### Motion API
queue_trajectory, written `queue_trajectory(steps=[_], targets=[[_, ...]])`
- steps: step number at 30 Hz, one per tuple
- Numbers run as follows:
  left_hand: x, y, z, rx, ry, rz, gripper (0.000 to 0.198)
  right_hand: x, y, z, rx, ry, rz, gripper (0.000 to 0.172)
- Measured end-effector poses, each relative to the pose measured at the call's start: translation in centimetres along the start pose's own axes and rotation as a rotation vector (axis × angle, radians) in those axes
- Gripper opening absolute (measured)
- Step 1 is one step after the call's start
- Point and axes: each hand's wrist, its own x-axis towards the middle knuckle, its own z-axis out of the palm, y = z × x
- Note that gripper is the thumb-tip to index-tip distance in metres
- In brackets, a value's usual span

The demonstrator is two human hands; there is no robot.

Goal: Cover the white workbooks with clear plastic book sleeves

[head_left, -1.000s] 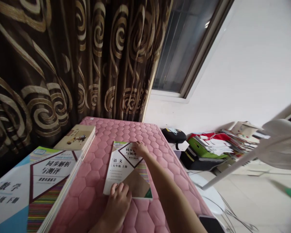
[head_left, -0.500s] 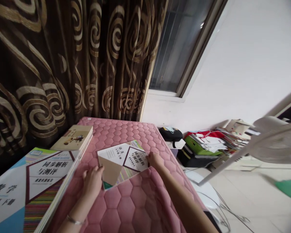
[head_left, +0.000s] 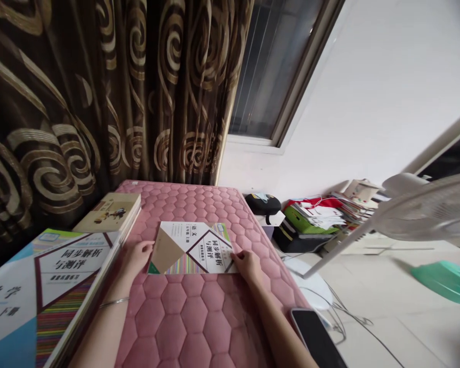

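A workbook [head_left: 199,251] with a white, tan and striped cover lies on the pink quilted mattress [head_left: 191,317], its long side across my view. My right hand [head_left: 247,266] pinches its right edge between thumb and fingers. At the left edge, my left hand [head_left: 136,258] has its fingers drawn together, with the fingertips against the book's side. A bracelet [head_left: 115,302] circles the left wrist. Left of that arm is a stack of larger workbooks, topped by a blue and white mathematics workbook [head_left: 67,276]. Behind it lies a stack of tan-covered books [head_left: 109,212].
A dark phone [head_left: 316,337] rests at the mattress's right edge. Beyond that side stand a white fan [head_left: 425,209], loose cables [head_left: 343,312] and a pile of papers and bags [head_left: 314,217]. A patterned curtain [head_left: 168,92] hangs at the back left.
The workbook has turned from a slant to nearly square with my view and lies flatter. My left hand has moved up along its left edge; the mattress fold by my right hand has flattened.
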Motion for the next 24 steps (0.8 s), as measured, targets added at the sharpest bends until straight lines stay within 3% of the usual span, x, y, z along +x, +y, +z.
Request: queue_trajectory(steps=[8, 13, 16, 20, 24], targets=[[-1.0, 1.2, 1.4, 0.093, 0.062, 0.048, 0.033, -0.3, 0.3, 0.5, 0.022, 0.028, -0.029, 0.021], [-1.9, 1.5, 1.2, 0.161, 0.109, 0.078, 0.030, -0.7, 0.1, 0.2, 0.014, 0.034, -0.046, 0.018], [-3.5, 2.6, 1.1, 0.228, 0.155, 0.108, 0.032, -0.9, -0.2, -0.1, -0.020, 0.050, -0.091, 0.016], [-6.0, 5.3, 2.5, 0.237, 0.079, 0.277, 0.030, -2.6, -1.8, 0.3, -0.050, 0.057, -0.218, 0.013], [-7.5, 7.3, 5.1, 0.190, 0.003, 0.450, 0.018, -5.9, -4.9, 1.9, -0.032, -0.053, -0.485, 0.014]])
